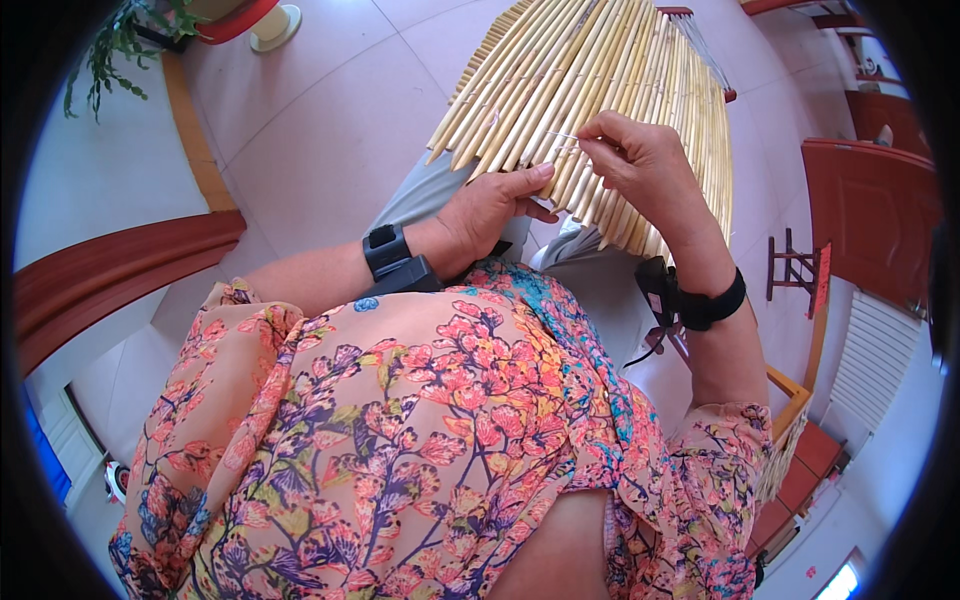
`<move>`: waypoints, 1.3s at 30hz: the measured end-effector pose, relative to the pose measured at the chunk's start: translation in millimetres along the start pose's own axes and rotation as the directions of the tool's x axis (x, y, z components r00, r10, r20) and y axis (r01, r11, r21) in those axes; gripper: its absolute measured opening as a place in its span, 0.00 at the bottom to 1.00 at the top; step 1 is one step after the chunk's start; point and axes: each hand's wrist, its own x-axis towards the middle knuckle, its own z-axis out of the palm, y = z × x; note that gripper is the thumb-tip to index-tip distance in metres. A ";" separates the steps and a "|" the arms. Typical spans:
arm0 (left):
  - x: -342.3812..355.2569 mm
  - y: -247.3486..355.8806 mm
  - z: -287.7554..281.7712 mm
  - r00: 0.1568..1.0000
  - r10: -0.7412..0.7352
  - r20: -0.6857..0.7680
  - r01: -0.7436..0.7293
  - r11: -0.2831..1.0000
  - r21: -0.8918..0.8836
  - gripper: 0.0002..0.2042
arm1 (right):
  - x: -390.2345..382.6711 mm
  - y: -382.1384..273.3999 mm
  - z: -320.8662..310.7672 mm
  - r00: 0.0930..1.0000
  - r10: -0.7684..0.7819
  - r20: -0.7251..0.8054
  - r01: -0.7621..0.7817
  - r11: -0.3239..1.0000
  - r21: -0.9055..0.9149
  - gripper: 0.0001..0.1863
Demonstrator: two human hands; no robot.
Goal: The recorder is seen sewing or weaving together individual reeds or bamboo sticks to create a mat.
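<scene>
A mat of pale yellow plant stalks, lined up side by side and stitched together, lies across my lap and reaches away from me. At its near edge, my left hand grips the stalk ends, the thumb on top and the other fingers partly hidden underneath. Just above the mat, my right hand is closed in a pinch. A thin white strand runs from its fingertips toward the stalks; whether it is thread or a needle is too fine to tell. Black straps with small devices circle both wrists.
Beyond the mat's far right edge shows a folding stool with dark red bars. A small dark red stool stands at the right, near a red panelled piece of furniture. Curved red wooden trim and a green plant are at the left.
</scene>
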 end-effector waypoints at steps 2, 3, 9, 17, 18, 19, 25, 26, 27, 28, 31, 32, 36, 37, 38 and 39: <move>2.3 -1.9 -1.5 1.000 0.011 0.017 -0.011 1.000 -0.005 0.15 | 0.8 -1.3 -1.4 1.000 0.021 0.015 -0.021 1.000 -0.003 0.05; 2.8 -2.1 -2.2 1.000 0.011 0.015 -0.011 1.000 -0.006 0.15 | 1.2 -1.6 -2.0 0.999 0.043 0.027 -0.043 0.999 -0.007 0.05; 3.4 -2.9 -4.0 1.000 0.005 0.018 -0.005 1.000 0.000 0.15 | 2.7 -1.8 -2.6 0.996 -0.078 0.039 0.081 0.994 -0.077 0.05; 3.5 -2.0 -3.9 1.000 0.010 0.025 -0.011 1.000 0.022 0.16 | 2.4 -3.2 -2.6 0.998 0.030 0.060 -0.028 0.999 -0.031 0.04; 3.6 -2.3 -4.4 1.000 0.009 0.024 -0.010 1.000 0.021 0.16 | 2.5 -2.8 -2.0 0.998 0.031 0.059 -0.029 0.999 -0.028 0.04; 3.8 -2.4 -4.2 1.000 0.012 0.025 -0.013 1.000 0.026 0.16 | 2.3 -2.1 -2.2 0.998 0.032 0.059 -0.030 0.999 -0.029 0.04; 3.5 -2.9 -3.2 1.000 0.018 0.020 -0.018 1.000 0.019 0.16 | 2.6 -2.7 -3.4 0.998 -0.020 0.066 0.023 0.999 -0.045 0.05; 3.6 -3.5 -3.6 1.000 0.022 0.018 -0.022 1.000 0.014 0.16 | 3.0 -3.6 -3.1 0.997 -0.034 0.064 0.038 0.998 -0.059 0.05; 3.7 -4.2 -4.0 1.000 0.022 0.017 -0.022 1.000 0.013 0.16 | 3.5 -4.6 -2.8 0.997 -0.049 0.062 0.053 0.996 -0.073 0.05; 4.0 -4.9 -4.6 1.000 0.023 0.013 -0.023 1.000 0.010 0.15 | 4.5 -5.6 -2.5 0.997 -0.049 0.062 0.054 0.996 -0.073 0.05; 5.0 -6.9 -7.1 1.000 0.019 0.012 -0.019 1.000 0.005 0.14 | 9.3 -9.9 -1.5 0.993 -0.103 0.064 0.112 0.980 -0.162 0.05; 5.2 -7.0 -7.2 1.000 0.014 0.017 -0.014 1.000 0.004 0.14 | 11.3 -12.5 -1.1 0.991 -0.112 0.076 0.125 0.970 -0.208 0.05; 3.2 -5.4 -3.5 1.000 0.012 0.000 -0.012 1.000 0.008 0.14 | 19.0 -13.2 -0.2 0.983 -0.128 0.131 0.167 0.924 -0.343 0.06; 2.9 -5.1 -2.3 1.000 0.026 -0.009 -0.026 1.000 0.005 0.14 | 19.5 -12.8 0.7 0.983 -0.129 0.132 0.167 0.924 -0.344 0.06; 2.8 -4.8 -1.5 0.999 0.039 -0.019 -0.039 0.999 0.002 0.14 | 19.6 -11.9 2.2 0.984 -0.125 0.126 0.161 0.927 -0.340 0.06; 2.7 -4.4 -1.2 0.999 0.040 -0.018 -0.040 0.999 0.001 0.14 | 19.7 -11.6 3.3 0.985 -0.121 0.120 0.155 0.929 -0.335 0.06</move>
